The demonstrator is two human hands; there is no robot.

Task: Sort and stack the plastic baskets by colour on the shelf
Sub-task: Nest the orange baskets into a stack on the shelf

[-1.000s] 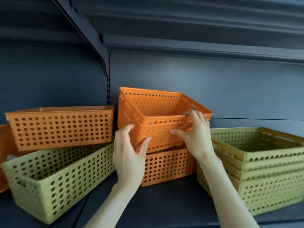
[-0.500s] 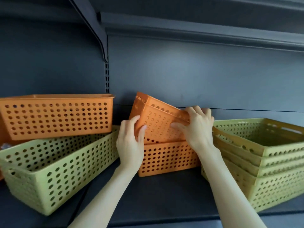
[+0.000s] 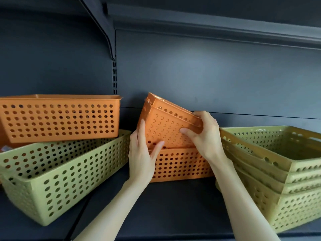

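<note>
A small orange basket (image 3: 166, 126), tilted with its opening turned away toward the back wall, rests on a second orange basket (image 3: 182, 164) standing on the dark shelf (image 3: 165, 211). My left hand (image 3: 142, 155) grips its lower left corner. My right hand (image 3: 205, 134) holds its right rim. At the left, a larger orange basket (image 3: 59, 118) sits across a green basket (image 3: 57, 173). A stack of several green baskets (image 3: 278, 173) stands at the right.
The shelf's grey back wall (image 3: 208, 75) is close behind the baskets, and an upper shelf with a bracket (image 3: 104, 26) hangs overhead. Another orange piece (image 3: 3, 145) shows at the far left edge.
Both hands have tipped the held orange basket from open-side-up toward the back wall and lowered it onto the orange basket below. The view shifted slightly.
</note>
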